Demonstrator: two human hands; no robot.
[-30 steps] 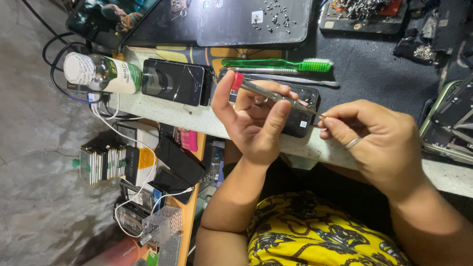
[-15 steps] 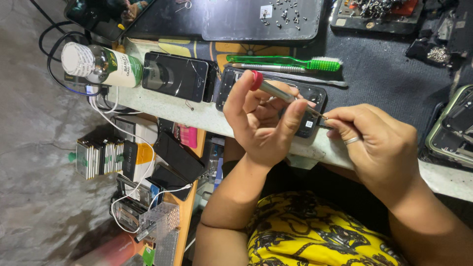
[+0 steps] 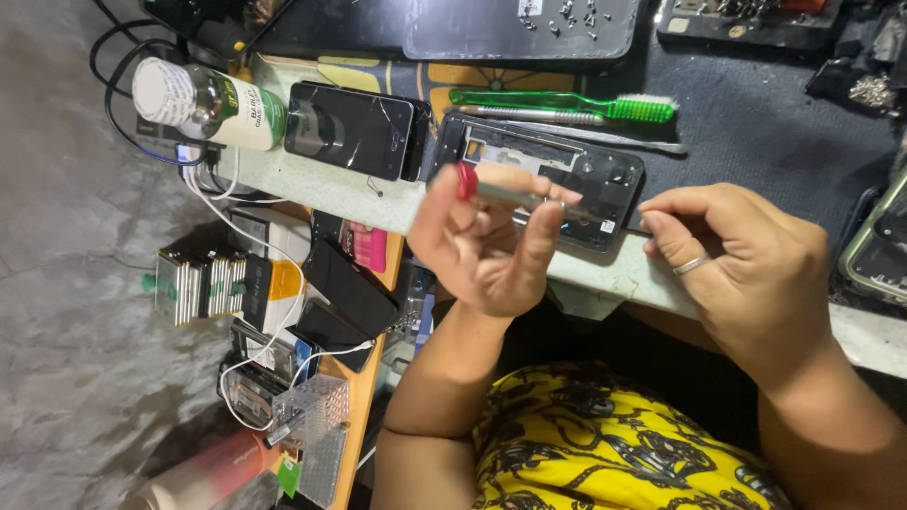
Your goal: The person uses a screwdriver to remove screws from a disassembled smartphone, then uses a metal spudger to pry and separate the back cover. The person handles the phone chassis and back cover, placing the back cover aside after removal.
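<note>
A slim metal screwdriver (image 3: 515,195) with a red cap at its end lies nearly level, pinched between fingers above a dark, opened phone body (image 3: 543,179) whose inner frame faces up, resting flat on the counter's (image 3: 312,184) pale edge.

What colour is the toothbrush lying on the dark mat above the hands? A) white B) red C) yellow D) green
D: the toothbrush has a see-through green handle and pale bristles, and it lies on the dark mat just beyond the opened phone, above the left hand that holds a small red-capped screwdriver.
</note>
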